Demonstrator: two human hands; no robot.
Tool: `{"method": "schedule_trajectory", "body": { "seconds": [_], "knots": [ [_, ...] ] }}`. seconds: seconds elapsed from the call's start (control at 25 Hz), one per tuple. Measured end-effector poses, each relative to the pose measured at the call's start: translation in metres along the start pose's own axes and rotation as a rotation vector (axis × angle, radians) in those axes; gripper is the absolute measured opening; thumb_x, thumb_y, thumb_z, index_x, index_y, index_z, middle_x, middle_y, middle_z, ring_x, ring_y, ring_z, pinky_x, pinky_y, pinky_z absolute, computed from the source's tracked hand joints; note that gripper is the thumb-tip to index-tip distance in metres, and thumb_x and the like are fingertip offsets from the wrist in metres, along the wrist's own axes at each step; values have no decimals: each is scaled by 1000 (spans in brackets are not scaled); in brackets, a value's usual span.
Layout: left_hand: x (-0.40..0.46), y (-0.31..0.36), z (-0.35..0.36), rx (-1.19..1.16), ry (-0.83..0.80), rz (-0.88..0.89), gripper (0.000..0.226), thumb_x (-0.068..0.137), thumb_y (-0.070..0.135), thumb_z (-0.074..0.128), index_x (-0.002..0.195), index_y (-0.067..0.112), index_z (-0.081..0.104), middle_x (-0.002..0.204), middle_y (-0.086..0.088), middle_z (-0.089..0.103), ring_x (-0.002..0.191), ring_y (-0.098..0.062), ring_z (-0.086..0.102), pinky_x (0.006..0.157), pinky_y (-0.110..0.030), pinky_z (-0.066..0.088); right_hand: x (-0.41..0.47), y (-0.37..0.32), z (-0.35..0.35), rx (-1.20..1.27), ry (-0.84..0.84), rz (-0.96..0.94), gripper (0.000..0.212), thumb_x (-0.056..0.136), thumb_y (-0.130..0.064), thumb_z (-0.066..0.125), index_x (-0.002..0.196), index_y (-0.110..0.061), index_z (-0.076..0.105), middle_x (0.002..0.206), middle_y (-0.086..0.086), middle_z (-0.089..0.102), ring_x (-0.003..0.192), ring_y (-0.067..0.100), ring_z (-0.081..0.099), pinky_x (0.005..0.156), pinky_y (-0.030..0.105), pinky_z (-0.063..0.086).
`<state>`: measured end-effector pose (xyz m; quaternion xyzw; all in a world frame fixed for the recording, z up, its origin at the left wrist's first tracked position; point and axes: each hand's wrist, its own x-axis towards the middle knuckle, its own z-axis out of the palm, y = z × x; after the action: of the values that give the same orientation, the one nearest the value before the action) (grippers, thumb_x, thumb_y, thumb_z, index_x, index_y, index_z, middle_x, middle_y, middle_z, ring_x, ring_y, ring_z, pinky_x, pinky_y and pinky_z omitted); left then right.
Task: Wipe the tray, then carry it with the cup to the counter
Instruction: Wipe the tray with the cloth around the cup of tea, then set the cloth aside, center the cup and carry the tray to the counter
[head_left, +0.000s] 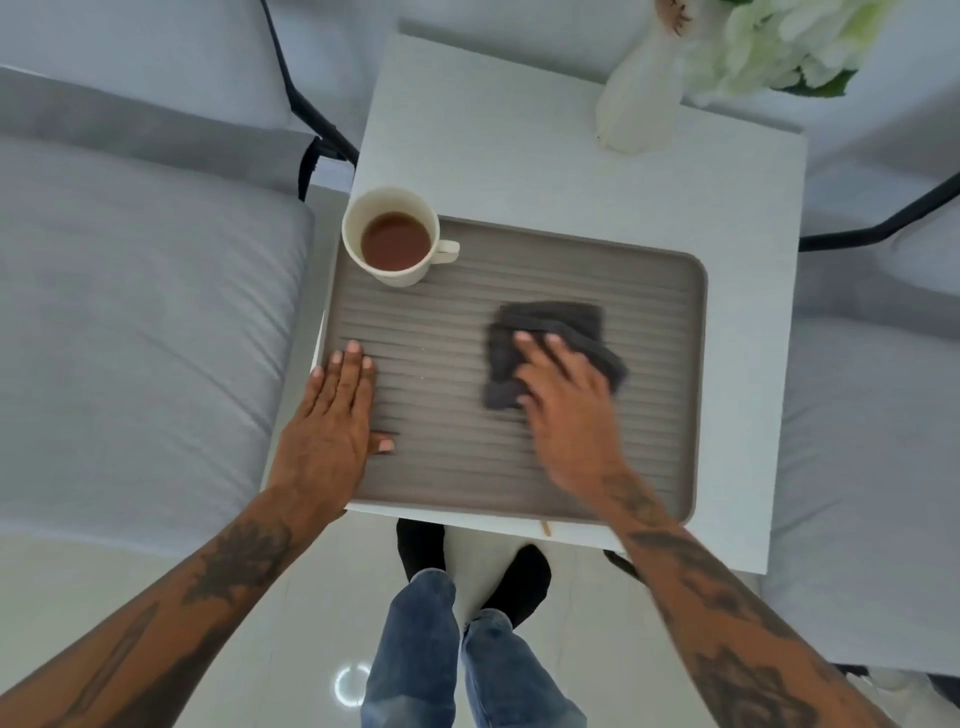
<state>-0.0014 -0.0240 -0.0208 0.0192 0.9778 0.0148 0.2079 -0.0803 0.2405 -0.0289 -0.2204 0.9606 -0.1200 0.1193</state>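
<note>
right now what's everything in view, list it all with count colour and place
tray: 1, grey-brown, ribbed, on the white table
cup: 1, cream, brown drink inside, tray's far-left corner
cloth: 1, dark grey, on the tray under the right hand
table: 1, white, centre
vase: 1, white, table's far-right corner, with white flowers
cushioned seats: grey, either side of the table
left hand: flat on the tray's left edge
right hand: pressing the cloth
legs: blue jeans, black socks, below the table
</note>
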Motion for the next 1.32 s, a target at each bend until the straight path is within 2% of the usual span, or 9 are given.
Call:
{"method": "schedule_trajectory", "body": {
  "seconds": [0.16,0.32,0.4,0.6,0.76,0.96,1.08,1.2,1.32],
  "knots": [
    [-1,0,-4,-53,-2,2,86,93,50,43,149,-3,3,159,-22,-3,149,-35,2,122,-42,3,-32,68,-33,225,19,354,49,99,-17,47,147,-18,38,154,4,40,147,22,27,113,51,33],
    [-3,0,-13,-72,-43,-21,99,84,71,-10,148,-3,7,157,-16,0,148,-28,7,122,-43,11,-26,58,-55,618,96,497,35,100,-21,47,135,-19,49,120,6,64,106,21,61,88,34,49],
    [-1,-4,-11,-67,-80,-43,87,91,67,12,148,1,0,158,-12,-6,148,-23,0,122,-40,6,-34,57,-71,808,76,588,27,102,-25,44,128,-24,48,103,1,64,90,18,61,76,31,48],
    [-2,1,-40,-101,-165,-145,91,90,51,54,155,7,8,164,-15,-3,152,-27,0,122,-48,8,-79,64,-121,1739,45,575,21,100,-22,45,118,-19,55,124,0,65,118,13,59,100,33,48],
    [-18,90,-115,-1012,-122,-226,86,72,64,71,146,32,41,153,12,38,140,-2,36,104,-21,41,-119,66,-154,2077,-111,581,48,97,-43,46,135,-15,54,139,10,59,129,26,55,96,44,53],
    [-40,227,-157,-1655,-500,30,60,73,47,80,125,23,62,122,-3,70,112,-19,67,87,-30,56,-152,66,-174,1854,-195,531,49,85,-46,67,128,-26,56,131,7,65,123,32,59,92,47,56],
    [-41,267,-139,-1727,-384,-188,25,81,9,76,106,11,69,100,-9,76,95,-26,72,75,-32,60,-173,87,-172,1392,-23,690,30,92,-27,63,114,-47,62,113,-10,71,104,13,69,81,39,61],
    [-36,294,-118,-1682,-313,-286,18,82,1,73,93,16,70,83,-1,77,77,-13,73,63,-23,57,-193,117,-164,1102,96,750,44,98,-18,52,98,-61,64,96,-27,71,89,-12,64,70,3,49],
    [-19,321,-101,-1535,-250,-269,20,81,7,75,87,25,69,81,6,75,77,-8,71,64,-22,57,-203,148,-143,1061,150,821,37,98,-16,53,102,-50,67,100,-20,73,94,-5,66,74,7,51]
  ]
}}
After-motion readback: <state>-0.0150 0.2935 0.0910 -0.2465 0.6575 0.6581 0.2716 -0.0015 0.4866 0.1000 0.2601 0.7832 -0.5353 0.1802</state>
